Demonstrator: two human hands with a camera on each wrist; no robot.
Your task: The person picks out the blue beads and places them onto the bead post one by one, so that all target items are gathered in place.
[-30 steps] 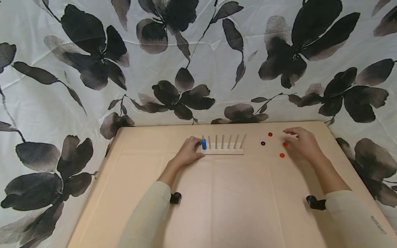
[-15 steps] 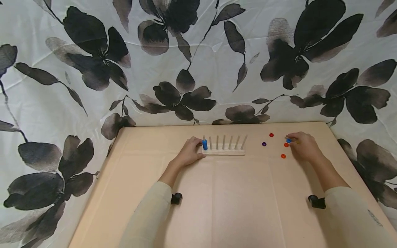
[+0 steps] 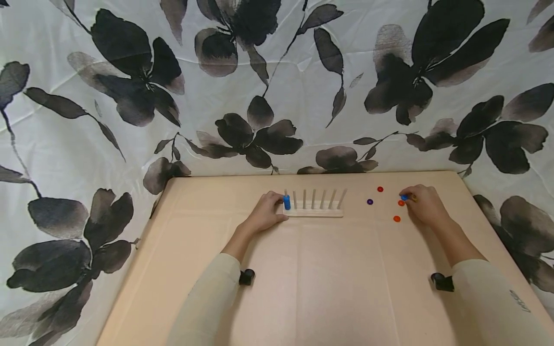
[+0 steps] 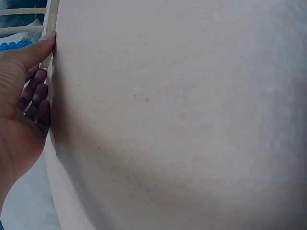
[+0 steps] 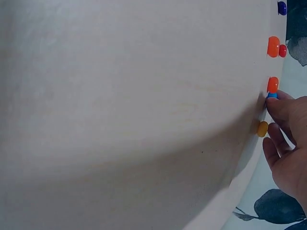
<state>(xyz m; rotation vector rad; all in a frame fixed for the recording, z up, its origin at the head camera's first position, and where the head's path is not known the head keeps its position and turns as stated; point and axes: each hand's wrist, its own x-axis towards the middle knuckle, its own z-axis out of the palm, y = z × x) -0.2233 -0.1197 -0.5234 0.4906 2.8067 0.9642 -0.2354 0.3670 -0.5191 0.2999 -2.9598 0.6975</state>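
Note:
My left hand point(image 3: 267, 211) grips the left end of a wooden peg rack point(image 3: 318, 213), thumb on the near edge of its base. Several blue beads point(image 3: 287, 203) are stacked on the leftmost peg; the other pegs are bare. In the left wrist view the thumb point(image 4: 42, 47) presses the base. At the right, my right hand point(image 3: 425, 204) pinches a blue bead point(image 5: 272, 95) between thumb and forefinger, low at the board. An orange bead point(image 5: 273, 84) sits right beside it. Near the curled lower fingers lies a yellow bead point(image 5: 262, 129).
Left of my right hand, a purple bead point(image 3: 370, 202), a red bead point(image 3: 380, 189) and another orange bead point(image 3: 396, 218) lie loose on the tan board point(image 3: 337, 278). A white cloth with dark flowers point(image 3: 303, 96) hangs behind the board's far edge.
My right hand has come down from above the beads, its fingers closing on the blue bead. My left hand stays at the rack. The head view has shifted slightly.

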